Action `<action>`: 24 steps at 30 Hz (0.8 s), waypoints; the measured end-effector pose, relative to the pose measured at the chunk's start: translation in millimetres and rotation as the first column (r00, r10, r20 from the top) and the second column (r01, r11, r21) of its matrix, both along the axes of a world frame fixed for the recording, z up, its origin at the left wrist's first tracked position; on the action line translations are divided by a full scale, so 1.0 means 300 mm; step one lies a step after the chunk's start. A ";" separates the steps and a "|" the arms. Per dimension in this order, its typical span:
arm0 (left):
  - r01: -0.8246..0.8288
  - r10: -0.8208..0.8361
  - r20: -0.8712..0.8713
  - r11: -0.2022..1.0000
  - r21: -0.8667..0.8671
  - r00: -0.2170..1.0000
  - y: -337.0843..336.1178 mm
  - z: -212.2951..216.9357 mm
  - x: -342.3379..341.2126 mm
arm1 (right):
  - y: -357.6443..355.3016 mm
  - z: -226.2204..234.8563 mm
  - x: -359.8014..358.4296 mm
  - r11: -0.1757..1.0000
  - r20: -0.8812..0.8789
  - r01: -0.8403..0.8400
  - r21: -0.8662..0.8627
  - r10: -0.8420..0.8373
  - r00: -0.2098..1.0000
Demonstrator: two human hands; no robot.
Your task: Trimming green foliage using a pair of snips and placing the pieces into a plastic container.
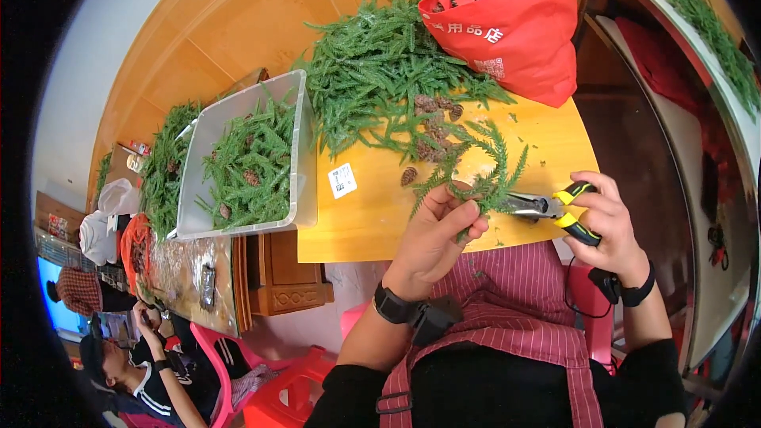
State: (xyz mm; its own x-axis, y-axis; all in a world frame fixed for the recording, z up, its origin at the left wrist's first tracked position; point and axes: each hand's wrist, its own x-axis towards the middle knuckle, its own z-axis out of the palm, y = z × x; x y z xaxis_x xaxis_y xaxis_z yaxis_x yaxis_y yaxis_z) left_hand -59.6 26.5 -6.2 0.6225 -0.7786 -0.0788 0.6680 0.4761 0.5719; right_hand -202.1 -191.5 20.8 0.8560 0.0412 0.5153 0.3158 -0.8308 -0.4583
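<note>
Over the near edge of the yellow table (349,238), my left hand (444,230) pinches an artificial pine sprig (495,162) with several green fronds. My right hand (606,222) is wrapped round the yellow-and-black handles of a pair of pliers (571,210). The metal jaws reach left to the sprig's stem area; whether they grip it is hidden by the needles. Just beyond the sprig lie brown pine cones (432,131), and a single pine cone (408,176) sits apart to their left.
A large heap of green sprigs (372,63) covers the table's far side. At the back right stands a red bag (523,40) of pine cones. A clear plastic bin (301,150) with sprigs and cones is on the left. Another person (151,372) sits at lower left beside a red stool (289,392).
</note>
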 end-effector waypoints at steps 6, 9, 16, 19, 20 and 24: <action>0.082 -0.083 0.025 0.996 0.047 0.996 0.008 0.012 0.009 | -0.042 0.052 0.020 0.941 0.103 0.001 -0.338 0.036 0.994; 0.105 -0.112 0.042 0.983 0.149 0.993 0.014 0.031 0.010 | -0.047 0.088 0.017 0.916 0.091 -0.008 -0.402 0.048 0.995; 0.183 -0.203 0.112 0.969 0.166 0.973 0.017 0.048 0.015 | -0.044 0.099 0.016 0.891 0.079 -0.029 -0.453 0.073 0.994; 0.191 -0.213 0.142 0.970 0.151 0.967 0.016 0.050 0.016 | -0.044 0.099 0.018 0.892 0.081 -0.052 -0.448 0.098 0.992; 0.186 -0.207 0.154 0.972 0.141 0.966 0.016 0.049 0.016 | -0.046 0.092 0.017 0.896 0.092 -0.049 -0.442 0.100 0.991; 0.188 -0.206 0.151 0.974 0.128 0.967 0.013 0.046 0.016 | -0.043 0.088 0.021 0.897 0.129 -0.036 -0.442 0.103 0.986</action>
